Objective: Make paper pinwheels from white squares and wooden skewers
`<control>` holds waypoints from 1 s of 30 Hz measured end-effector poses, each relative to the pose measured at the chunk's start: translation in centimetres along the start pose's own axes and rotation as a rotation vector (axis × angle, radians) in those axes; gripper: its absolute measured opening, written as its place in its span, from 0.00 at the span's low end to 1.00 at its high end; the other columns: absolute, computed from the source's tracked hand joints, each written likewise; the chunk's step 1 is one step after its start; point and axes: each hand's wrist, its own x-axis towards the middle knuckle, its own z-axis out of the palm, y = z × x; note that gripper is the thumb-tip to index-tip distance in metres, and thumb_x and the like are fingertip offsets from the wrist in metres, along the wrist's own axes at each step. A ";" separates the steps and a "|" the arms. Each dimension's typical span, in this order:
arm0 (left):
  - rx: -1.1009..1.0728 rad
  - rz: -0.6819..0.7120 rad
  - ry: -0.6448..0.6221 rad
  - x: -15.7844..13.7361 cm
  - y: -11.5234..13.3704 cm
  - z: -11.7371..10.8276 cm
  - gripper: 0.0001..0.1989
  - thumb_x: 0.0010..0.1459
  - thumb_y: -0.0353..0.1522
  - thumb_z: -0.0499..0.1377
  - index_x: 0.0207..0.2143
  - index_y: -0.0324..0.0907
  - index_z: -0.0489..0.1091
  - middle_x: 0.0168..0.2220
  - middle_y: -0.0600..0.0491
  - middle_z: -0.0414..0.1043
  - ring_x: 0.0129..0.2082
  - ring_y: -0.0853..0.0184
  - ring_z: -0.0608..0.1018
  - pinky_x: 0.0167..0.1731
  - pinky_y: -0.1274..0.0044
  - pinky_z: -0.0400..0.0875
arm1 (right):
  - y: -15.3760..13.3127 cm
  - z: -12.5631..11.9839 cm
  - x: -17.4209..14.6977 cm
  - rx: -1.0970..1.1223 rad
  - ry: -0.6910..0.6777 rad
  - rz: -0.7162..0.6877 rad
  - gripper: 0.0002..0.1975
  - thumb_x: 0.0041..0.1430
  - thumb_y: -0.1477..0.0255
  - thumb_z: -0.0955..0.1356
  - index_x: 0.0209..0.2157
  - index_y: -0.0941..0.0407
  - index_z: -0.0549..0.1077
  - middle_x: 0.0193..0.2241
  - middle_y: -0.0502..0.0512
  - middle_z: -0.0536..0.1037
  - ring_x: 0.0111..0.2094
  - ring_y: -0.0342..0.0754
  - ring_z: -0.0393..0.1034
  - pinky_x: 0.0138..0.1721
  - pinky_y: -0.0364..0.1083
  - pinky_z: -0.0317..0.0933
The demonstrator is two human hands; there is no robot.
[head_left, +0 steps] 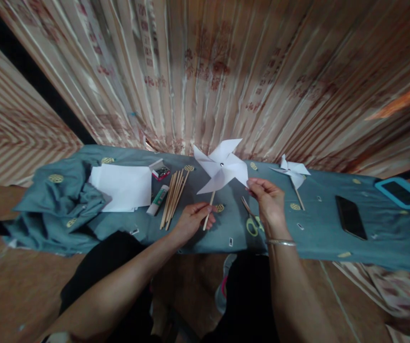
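A white paper pinwheel [222,164] with a shiny pin at its centre is held up over the cloth-covered table. My left hand [195,220] is closed around its thin wooden stick. With thumb and fingertips, my right hand [267,195] pinches the tip of the pinwheel's right blade. Just under my right hand lie scissors [252,226] with yellow-green handles, partly hidden by the wrist. A second white pinwheel [290,170] rests on the cloth to the right. Left of my left hand lies a bundle of wooden sticks [172,200].
A glue stick [158,200], a small open box [161,172] and a stack of white paper [126,187] lie on the left. At the right are a dark phone [351,217] and a blue-framed tablet [403,192]. A patterned curtain [208,71] hangs behind the table.
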 end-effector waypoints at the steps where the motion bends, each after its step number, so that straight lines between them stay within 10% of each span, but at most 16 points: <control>1: -0.001 -0.001 0.005 0.0 0.0 0.0 0.19 0.47 0.45 0.64 0.31 0.36 0.73 0.20 0.55 0.70 0.16 0.74 0.69 0.20 0.80 0.64 | 0.0 0.0 -0.1 0.004 -0.008 0.014 0.09 0.37 0.68 0.76 0.24 0.54 0.78 0.19 0.46 0.75 0.21 0.40 0.66 0.25 0.42 0.60; 30: -0.023 0.031 0.047 0.1 0.4 -0.3 0.18 0.48 0.43 0.64 0.31 0.36 0.74 0.20 0.55 0.70 0.18 0.73 0.70 0.21 0.80 0.65 | 0.4 2.4 -2.9 0.237 -0.254 0.427 0.13 0.34 0.68 0.80 0.23 0.56 0.78 0.21 0.49 0.79 0.21 0.39 0.70 0.21 0.37 0.64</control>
